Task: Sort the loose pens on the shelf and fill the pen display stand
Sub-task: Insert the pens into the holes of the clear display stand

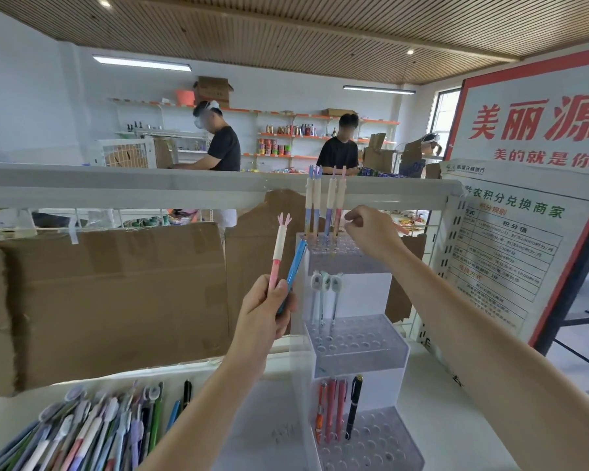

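A tiered clear pen display stand (357, 338) stands on the white shelf, right of centre. Several tall pens (323, 205) stand in its top tier, three white-capped pens (325, 294) in the middle tier, and several red, orange and black pens (340, 409) in the bottom tier. My left hand (266, 307) grips a pink pen (278, 253) and a blue pen (295, 266), held upright just left of the stand. My right hand (371, 232) hovers at the top tier with fingers curled beside the rightmost pen; whether it touches that pen is unclear. A pile of loose pens (92, 430) lies at the lower left.
Cardboard sheets (116, 300) line the back of the shelf behind a white rail (150, 185). A red-framed poster board (524, 198) stands to the right. Several people work at shelves in the background.
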`<state>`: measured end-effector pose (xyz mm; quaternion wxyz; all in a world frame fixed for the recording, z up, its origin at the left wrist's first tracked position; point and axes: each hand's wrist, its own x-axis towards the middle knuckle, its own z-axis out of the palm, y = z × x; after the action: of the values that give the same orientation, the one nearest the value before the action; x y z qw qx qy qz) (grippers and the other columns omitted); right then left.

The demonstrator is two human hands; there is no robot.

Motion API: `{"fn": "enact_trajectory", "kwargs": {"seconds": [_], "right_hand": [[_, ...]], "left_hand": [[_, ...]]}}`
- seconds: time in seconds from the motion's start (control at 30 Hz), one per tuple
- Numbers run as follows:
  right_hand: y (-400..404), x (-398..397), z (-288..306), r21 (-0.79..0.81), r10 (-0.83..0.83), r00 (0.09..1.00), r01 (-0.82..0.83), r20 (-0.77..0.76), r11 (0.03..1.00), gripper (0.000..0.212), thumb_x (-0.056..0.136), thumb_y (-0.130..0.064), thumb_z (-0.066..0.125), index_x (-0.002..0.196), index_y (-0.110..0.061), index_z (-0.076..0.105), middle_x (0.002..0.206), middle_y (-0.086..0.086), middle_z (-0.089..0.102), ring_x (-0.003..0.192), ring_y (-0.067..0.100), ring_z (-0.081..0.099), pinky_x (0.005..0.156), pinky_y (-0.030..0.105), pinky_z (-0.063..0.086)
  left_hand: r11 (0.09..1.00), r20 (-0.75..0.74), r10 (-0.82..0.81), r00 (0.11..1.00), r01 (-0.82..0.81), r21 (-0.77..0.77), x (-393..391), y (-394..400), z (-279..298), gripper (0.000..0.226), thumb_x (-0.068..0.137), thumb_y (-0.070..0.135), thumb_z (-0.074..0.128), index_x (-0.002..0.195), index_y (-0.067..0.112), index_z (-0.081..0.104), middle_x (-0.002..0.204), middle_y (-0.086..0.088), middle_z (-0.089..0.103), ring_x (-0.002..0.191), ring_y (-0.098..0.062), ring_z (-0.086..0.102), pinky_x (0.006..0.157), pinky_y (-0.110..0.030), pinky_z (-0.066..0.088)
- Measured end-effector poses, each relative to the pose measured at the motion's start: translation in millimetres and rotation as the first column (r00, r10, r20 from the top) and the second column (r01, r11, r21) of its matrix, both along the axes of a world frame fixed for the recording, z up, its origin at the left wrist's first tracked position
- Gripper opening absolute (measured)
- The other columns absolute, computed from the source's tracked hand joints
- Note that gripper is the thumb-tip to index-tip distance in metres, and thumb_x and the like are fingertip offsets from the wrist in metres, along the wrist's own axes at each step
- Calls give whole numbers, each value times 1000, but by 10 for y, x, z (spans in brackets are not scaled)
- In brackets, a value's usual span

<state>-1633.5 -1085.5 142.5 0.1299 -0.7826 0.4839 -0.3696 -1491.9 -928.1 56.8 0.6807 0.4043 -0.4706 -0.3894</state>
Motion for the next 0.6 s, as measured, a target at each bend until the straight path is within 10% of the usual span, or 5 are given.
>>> {"fn": "enact_trajectory", "kwargs": {"seconds": [0.27, 0.4, 0.6], "right_hand": [[813, -15, -418, 156, 359, 911, -392, 202, 907, 8, 89, -25, 62, 87, -23, 70, 59, -16, 62, 53, -3, 52, 52, 9, 40], [939, -25, -591, 115, 330, 919, -359, 217, 926, 19, 87, -27, 64, 78, -12, 69, 61, 0, 60, 55, 8, 49, 56, 28, 41], [953, -323, -733, 201, 168, 914, -255, 370, 946, 13, 93, -17, 57, 83, -9, 58, 69, -1, 70, 58, 11, 68, 54, 20, 54]], "left_hand": [[999, -24, -41, 999, 41, -29, -121, -27, -32, 21, 99, 7, 38, 78, 7, 42, 60, 0, 56, 40, -9, 24, 40, -22, 16], [999, 60, -53, 997, 54, -10, -234, -66, -140, 19, 100, 11, 37, 85, 4, 47, 61, -1, 57, 39, -10, 33, 37, -18, 26], [997, 140, 62, 988, -67, 31, -200, 6, -508, 22, 100, 25, 37, 96, 10, 53, 69, -5, 57, 46, -9, 39, 41, -17, 30]]}}
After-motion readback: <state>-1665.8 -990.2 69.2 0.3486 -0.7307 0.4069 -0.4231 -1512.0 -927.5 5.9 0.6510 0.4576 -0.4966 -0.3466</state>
